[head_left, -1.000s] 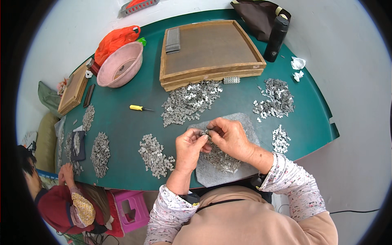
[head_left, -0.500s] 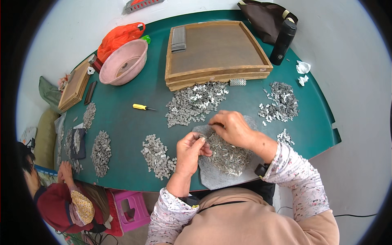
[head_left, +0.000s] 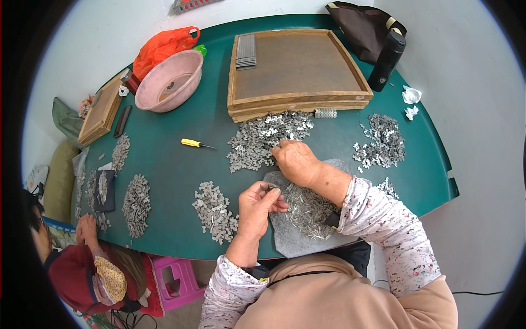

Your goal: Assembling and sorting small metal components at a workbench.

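Head view, and from where I stand, left first: a co-worker sits at the green table's near left corner. Inward from there, a heap of grey metal bits lies toward the near edge, then a yellow screwdriver farther back, then a second grey heap.

Here's the left hand, thumb and forefinger pressed together, and it looks like a small metal piece is pinched between them, over the left side of the grey mat. Too small to make out its shape! I'd judge it next to weightless, stiff and hard, unlikely to break but slick and quick to skid; the pads of thumb and forefinger on its opposite sides look the surest hold.

Just beyond, the big pile of links spreads toward the far edge. And the right hand! Palm down, fingers curled, tips at the pile's near right side; whether they have hold of a link, I can't tell. Beneath that forearm, thin pins lie tangled on the mat, light and stiff by my guess, best plucked by an end. Last, another pile near the right edge.
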A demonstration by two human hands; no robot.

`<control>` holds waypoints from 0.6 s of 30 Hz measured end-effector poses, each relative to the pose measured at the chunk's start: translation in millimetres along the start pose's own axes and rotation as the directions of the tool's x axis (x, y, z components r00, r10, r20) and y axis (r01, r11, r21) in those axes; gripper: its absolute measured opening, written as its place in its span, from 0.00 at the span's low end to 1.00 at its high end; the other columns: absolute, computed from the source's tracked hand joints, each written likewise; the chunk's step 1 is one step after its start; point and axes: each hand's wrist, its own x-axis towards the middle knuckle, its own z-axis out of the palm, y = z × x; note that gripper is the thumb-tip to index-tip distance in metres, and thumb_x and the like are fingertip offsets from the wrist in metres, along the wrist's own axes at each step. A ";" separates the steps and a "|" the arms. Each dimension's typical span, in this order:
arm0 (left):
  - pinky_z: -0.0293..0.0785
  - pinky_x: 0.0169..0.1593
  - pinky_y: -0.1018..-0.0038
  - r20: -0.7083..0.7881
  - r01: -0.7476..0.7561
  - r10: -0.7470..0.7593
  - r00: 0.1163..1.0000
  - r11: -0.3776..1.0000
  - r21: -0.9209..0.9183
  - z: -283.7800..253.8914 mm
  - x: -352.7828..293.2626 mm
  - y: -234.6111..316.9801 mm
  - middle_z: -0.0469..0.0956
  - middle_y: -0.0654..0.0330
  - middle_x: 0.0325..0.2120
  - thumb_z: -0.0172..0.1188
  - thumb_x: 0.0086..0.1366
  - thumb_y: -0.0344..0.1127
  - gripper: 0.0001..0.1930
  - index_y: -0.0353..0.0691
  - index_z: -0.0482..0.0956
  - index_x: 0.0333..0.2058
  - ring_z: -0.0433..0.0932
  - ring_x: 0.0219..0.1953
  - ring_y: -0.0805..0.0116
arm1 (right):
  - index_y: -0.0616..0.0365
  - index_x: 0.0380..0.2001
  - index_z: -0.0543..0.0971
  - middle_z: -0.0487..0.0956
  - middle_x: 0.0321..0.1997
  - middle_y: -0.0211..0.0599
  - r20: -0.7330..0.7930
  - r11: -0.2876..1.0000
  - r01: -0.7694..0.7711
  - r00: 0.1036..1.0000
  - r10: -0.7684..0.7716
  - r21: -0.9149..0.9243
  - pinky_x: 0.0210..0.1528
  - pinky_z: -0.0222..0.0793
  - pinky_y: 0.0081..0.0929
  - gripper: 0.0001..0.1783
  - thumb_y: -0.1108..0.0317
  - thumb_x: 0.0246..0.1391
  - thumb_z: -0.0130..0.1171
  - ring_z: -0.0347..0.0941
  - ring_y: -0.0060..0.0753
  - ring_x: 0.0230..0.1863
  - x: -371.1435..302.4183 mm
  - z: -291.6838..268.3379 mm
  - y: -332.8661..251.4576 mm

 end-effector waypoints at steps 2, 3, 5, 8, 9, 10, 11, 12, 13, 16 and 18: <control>0.81 0.28 0.72 -0.006 -0.002 0.002 1.000 1.000 0.009 0.0 -0.8 0.7 0.79 0.55 0.26 0.58 0.65 0.28 0.05 0.32 0.75 0.36 0.81 0.24 0.67 | 0.61 0.31 0.78 0.77 0.34 0.45 -0.025 0.999 0.051 0.998 -0.051 0.015 0.42 0.73 0.41 0.08 0.73 0.44 0.58 0.77 0.49 0.40 -3.5 0.7 5.5; 0.81 0.28 0.72 -0.013 -0.005 0.006 1.000 1.000 0.018 0.3 -1.5 0.8 0.79 0.55 0.26 0.59 0.65 0.28 0.05 0.32 0.75 0.36 0.81 0.24 0.67 | 0.61 0.31 0.77 0.77 0.34 0.45 -0.052 0.994 0.103 0.993 -0.101 0.028 0.41 0.74 0.42 0.08 0.75 0.43 0.56 0.76 0.49 0.39 -5.6 0.7 8.9; 0.81 0.28 0.72 -0.008 -0.009 0.009 1.000 1.000 0.015 2.3 -0.2 -0.3 0.79 0.55 0.26 0.59 0.65 0.28 0.05 0.31 0.75 0.36 0.81 0.24 0.66 | 0.61 0.30 0.76 0.76 0.33 0.45 -0.092 0.992 0.122 0.989 -0.118 0.041 0.40 0.74 0.42 0.08 0.76 0.42 0.56 0.76 0.50 0.38 -9.9 -2.4 17.2; 0.81 0.28 0.71 -0.015 -0.012 0.012 1.000 1.000 0.013 1.7 0.3 -1.0 0.80 0.55 0.26 0.59 0.64 0.28 0.05 0.32 0.76 0.36 0.81 0.24 0.65 | 0.61 0.29 0.76 0.75 0.32 0.44 -0.126 0.993 0.116 0.986 -0.111 0.029 0.40 0.74 0.40 0.08 0.75 0.41 0.56 0.76 0.48 0.37 -20.0 -14.2 21.2; 0.81 0.28 0.71 -0.022 -0.010 0.011 1.000 1.000 0.012 0.8 0.4 -0.8 0.80 0.54 0.26 0.59 0.64 0.28 0.05 0.33 0.77 0.36 0.81 0.24 0.65 | 0.60 0.29 0.77 0.75 0.31 0.44 -0.121 0.996 0.086 0.989 -0.085 0.002 0.41 0.74 0.39 0.08 0.74 0.41 0.58 0.77 0.47 0.38 -23.8 -19.5 21.3; 0.81 0.28 0.71 -0.022 -0.008 0.008 1.000 1.000 0.012 0.6 -0.1 -0.9 0.80 0.54 0.26 0.59 0.64 0.28 0.05 0.33 0.77 0.36 0.81 0.24 0.65 | 0.60 0.29 0.77 0.75 0.31 0.44 -0.119 0.996 0.085 0.989 -0.084 0.004 0.41 0.74 0.39 0.08 0.74 0.41 0.58 0.77 0.47 0.38 -29.8 -22.5 21.4; 0.81 0.28 0.71 -0.028 -0.013 0.013 1.000 1.000 0.003 0.5 -0.3 -1.0 0.80 0.55 0.26 0.59 0.64 0.28 0.05 0.33 0.77 0.36 0.81 0.24 0.65 | 0.60 0.29 0.77 0.75 0.31 0.43 -0.077 0.993 0.103 0.991 -0.107 -0.056 0.40 0.74 0.39 0.07 0.74 0.41 0.57 0.76 0.46 0.37 -37.1 -24.2 20.5; 0.81 0.28 0.70 -0.034 -0.018 0.018 0.999 1.000 -0.005 0.0 -0.5 -1.0 0.79 0.55 0.25 0.59 0.64 0.28 0.05 0.33 0.77 0.36 0.81 0.24 0.64 | 0.60 0.28 0.77 0.75 0.30 0.43 -0.033 0.986 0.124 0.991 -0.129 -0.114 0.39 0.74 0.39 0.07 0.73 0.41 0.56 0.76 0.46 0.36 -42.8 -23.9 18.9; 0.81 0.28 0.70 -0.030 -0.014 0.014 0.999 1.000 -0.006 0.5 -0.2 -0.8 0.79 0.55 0.25 0.59 0.64 0.28 0.05 0.33 0.77 0.36 0.81 0.24 0.64 | 0.60 0.28 0.77 0.75 0.30 0.43 -0.032 0.986 0.119 0.992 -0.124 -0.114 0.39 0.74 0.39 0.07 0.73 0.41 0.56 0.76 0.46 0.36 -47.9 -22.6 18.3; 0.82 0.28 0.71 -0.023 -0.010 0.009 1.000 1.000 -0.017 2.4 -0.8 1.3 0.79 0.55 0.26 0.58 0.65 0.27 0.05 0.31 0.76 0.35 0.81 0.24 0.65 | 0.59 0.29 0.79 0.75 0.31 0.42 -0.044 0.988 0.122 0.991 -0.126 -0.091 0.39 0.74 0.40 0.06 0.74 0.43 0.57 0.76 0.47 0.36 -56.9 -20.8 19.3; 0.82 0.28 0.71 -0.024 -0.003 0.003 1.000 1.000 -0.005 3.5 -1.5 2.5 0.79 0.55 0.26 0.58 0.65 0.27 0.05 0.31 0.76 0.35 0.81 0.24 0.65 | 0.58 0.31 0.81 0.76 0.33 0.42 -0.080 0.983 -0.027 0.996 0.042 0.179 0.41 0.73 0.40 0.07 0.73 0.46 0.58 0.76 0.49 0.37 -56.2 -24.7 24.8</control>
